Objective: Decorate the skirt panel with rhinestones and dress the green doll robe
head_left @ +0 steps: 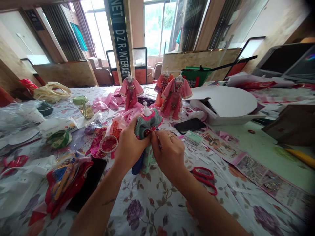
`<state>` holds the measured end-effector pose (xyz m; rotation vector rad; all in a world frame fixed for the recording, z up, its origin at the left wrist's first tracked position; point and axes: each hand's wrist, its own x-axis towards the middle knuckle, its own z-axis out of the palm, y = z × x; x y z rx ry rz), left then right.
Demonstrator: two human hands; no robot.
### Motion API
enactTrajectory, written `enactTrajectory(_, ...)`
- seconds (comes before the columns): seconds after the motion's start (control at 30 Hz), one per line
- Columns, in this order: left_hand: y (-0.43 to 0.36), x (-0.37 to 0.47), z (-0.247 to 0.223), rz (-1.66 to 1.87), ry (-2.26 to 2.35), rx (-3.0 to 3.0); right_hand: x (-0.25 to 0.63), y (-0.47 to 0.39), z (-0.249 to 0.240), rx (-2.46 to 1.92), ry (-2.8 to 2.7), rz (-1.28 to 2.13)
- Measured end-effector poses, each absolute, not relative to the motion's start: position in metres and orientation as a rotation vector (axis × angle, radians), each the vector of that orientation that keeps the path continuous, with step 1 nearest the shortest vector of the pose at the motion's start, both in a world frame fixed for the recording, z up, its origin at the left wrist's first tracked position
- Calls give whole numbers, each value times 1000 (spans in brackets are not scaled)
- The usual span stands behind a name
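Observation:
A small white doll-sized mannequin (147,110) wears a grey-green knitted top with a red-pink border and a pale green skirt. My left hand (131,142) is closed around its side, thumb across the front. Against the chest, my right hand (168,147) pinches at a dark red ornament (147,132); what lies between its fingertips is too small to make out. A blue piece hangs below my left hand beside the skirt. Red-handled scissors (204,178) lie on the cloth to the right of my right forearm.
Dressed mini mannequins (131,93) stand behind. A phone (190,125), a round white board (228,100) and a bead sheet (256,173) are on the right. On the left are a clear round dish (109,144), fabric scraps (64,183) and a jar (85,106).

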<state>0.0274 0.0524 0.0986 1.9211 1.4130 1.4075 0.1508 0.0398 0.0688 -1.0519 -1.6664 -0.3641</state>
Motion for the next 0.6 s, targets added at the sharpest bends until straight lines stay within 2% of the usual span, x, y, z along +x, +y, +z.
enactTrajectory(0.13, 54, 26, 101, 1392, 1326, 1906, 156, 38, 62, -1066, -1485, 107)
enactTrajectory(0.2, 55, 25, 101, 1382, 1322, 1910, 157, 37, 58, -1067, -1419, 218)
enactTrajectory(0.6, 53, 25, 99, 1386, 1340, 1933, 151, 36, 50, -1089, -1367, 31)
